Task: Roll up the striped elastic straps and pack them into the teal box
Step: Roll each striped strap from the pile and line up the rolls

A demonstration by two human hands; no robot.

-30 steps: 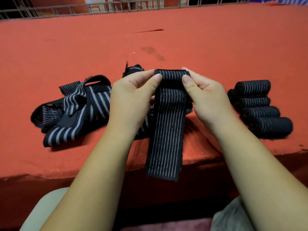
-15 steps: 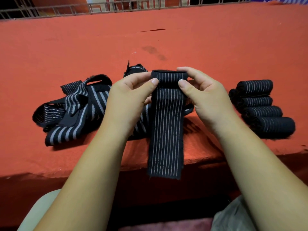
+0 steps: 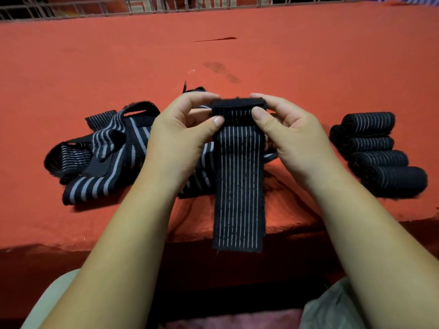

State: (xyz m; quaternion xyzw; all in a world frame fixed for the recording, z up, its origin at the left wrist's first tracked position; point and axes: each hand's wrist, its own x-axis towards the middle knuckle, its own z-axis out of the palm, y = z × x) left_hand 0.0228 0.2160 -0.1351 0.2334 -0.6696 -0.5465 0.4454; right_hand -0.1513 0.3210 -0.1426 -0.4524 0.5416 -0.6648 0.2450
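While both hands, left hand (image 3: 183, 136) and right hand (image 3: 292, 136), are pinching the strap (image 3: 238, 186) top, the roll is starting; loosening thumbs would be letting it unroll.

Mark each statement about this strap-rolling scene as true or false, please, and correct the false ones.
1. The left hand and right hand both pinch the top of the held strap. True.
2. The finished rolls lie to the person's left. False: they lie to the right; the loose pile is on the left.
3. The held strap's lower end hangs past the table edge. True.
4. A teal box stands on the table. False: none is in view.
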